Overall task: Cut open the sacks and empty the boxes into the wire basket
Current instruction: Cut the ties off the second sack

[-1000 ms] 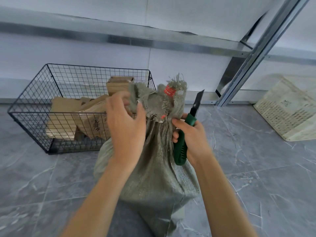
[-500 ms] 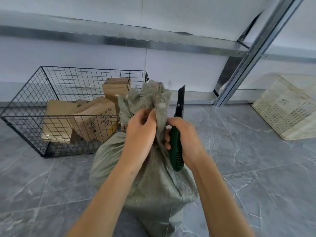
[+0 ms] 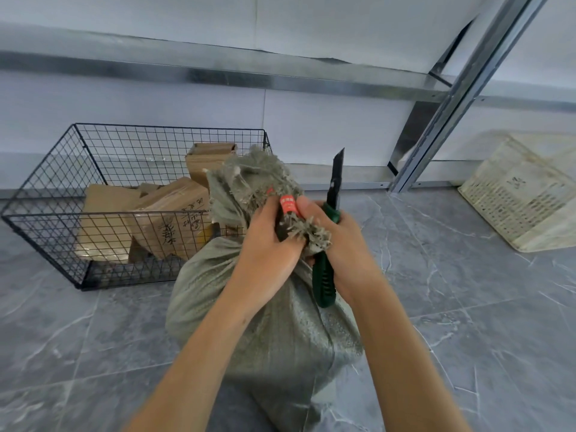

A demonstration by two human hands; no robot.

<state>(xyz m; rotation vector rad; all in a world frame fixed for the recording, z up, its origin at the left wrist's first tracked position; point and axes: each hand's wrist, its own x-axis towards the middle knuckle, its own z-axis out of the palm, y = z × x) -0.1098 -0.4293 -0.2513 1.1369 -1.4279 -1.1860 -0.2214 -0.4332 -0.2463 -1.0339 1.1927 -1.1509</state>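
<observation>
While the left hand [image 3: 265, 247] is gripping the sack [image 3: 274, 353], the right hand [image 3: 349, 247] is holding the knife [image 3: 325, 275] upright, seemingly beside the tie [image 3: 287, 204].

Cream plastic crate [image 3: 526, 194] on grey tiled floor [image 3: 467, 307] near metal upright [image 3: 461, 98]

Left hand [image 3: 265, 247] and right hand [image 3: 349, 247], forearms [image 3: 199, 353] apparently bare.

The sack [image 3: 265, 332] runs off the bottom edge, and the left grip [image 3: 268, 244] covers its tied neck. The right grip [image 3: 346, 244] hides the middle of the utility knife [image 3: 324, 275]. The sack blocks part of the boxes [image 3: 168, 219], and their writing is unreadable. The right edge cuts off the plastic crate [image 3: 514, 194].
</observation>
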